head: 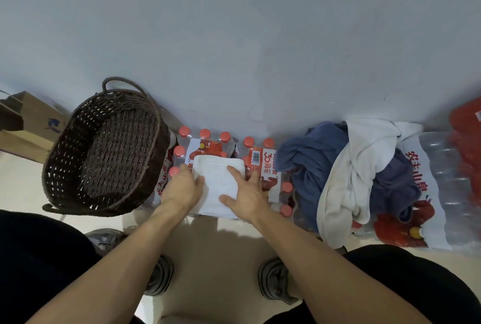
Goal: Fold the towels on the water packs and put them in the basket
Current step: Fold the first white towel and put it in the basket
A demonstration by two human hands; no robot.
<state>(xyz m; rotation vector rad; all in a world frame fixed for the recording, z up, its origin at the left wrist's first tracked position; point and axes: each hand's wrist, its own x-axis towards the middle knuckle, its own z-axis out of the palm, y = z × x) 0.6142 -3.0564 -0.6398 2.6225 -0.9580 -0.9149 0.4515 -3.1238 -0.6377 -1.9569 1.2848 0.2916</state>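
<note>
A folded white towel (217,180) lies flat on a shrink-wrapped water pack (208,145) with red bottle caps. My left hand (182,188) holds the towel's left edge, thumb on top and fingers at its side. Along the right edge my right hand (247,193) rests with fingers spread flat. An empty dark wicker basket (78,120) stands on the floor to the left. Blue and white towels (346,175) are heaped unfolded on another water pack (426,188) to the right.
A pale wall rises right behind the packs. A cardboard box (28,123) sits behind the basket at far left. Something red (468,146) lies at the far right edge. My knees and two shoes (273,279) are on the floor below.
</note>
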